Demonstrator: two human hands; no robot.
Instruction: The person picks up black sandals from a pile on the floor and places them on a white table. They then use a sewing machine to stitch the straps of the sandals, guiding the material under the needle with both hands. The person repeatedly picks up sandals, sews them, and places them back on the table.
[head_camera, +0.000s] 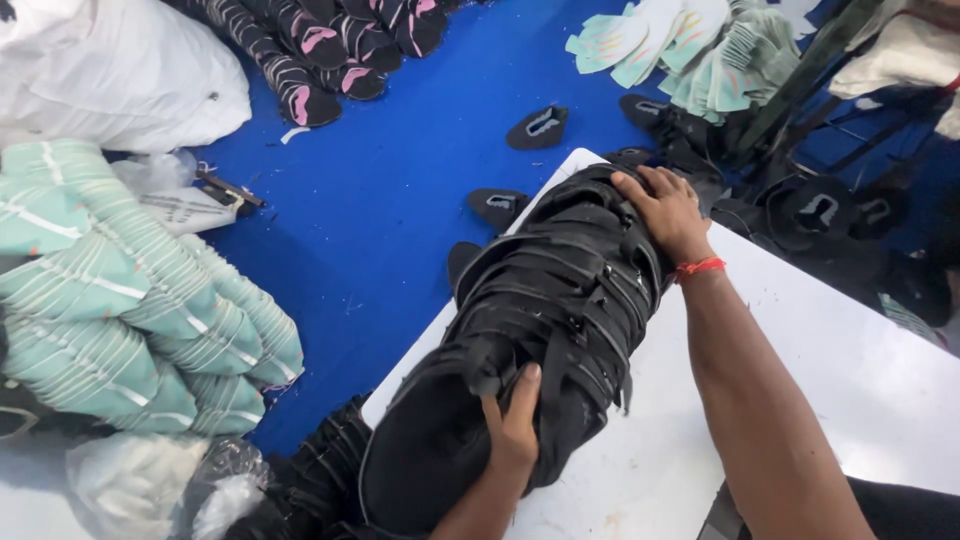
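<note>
Stacks of mint-green striped fabric pieces (120, 310) fill the nine o'clock side of the view, piled on a blue floor covering (400, 180), with a white sack (110, 70) above them at ten o'clock and crumpled clear plastic (150, 480) at seven. Black pieces with pink marks (320, 50) lie in a row at eleven o'clock.

Moving right, the long bundle of black shoe uppers (540, 320) lies slanted across the white board (850, 400), one end hanging off the board's near-left corner toward seven o'clock, the other pointing to one. The left hand (515, 430) presses on the bundle's lower half, fingers curled over a fold with the thumb pointing up, a narrow clasp on the cloth. The right hand (665, 210), a red thread on its wrist, lies spread over the far end, fingers wrapped around the edge.

By its look the bundle is soft, floppy and fairly light, many thin layers that would slide apart and sag in the middle if lifted by one end. Holding both ends at once, squeezing inward, seems the safest grip.

Loose black pieces (540, 125) lie on the blue at twelve o'clock, and more pale green cut-outs (690, 50) are heaped at one o'clock.
</note>
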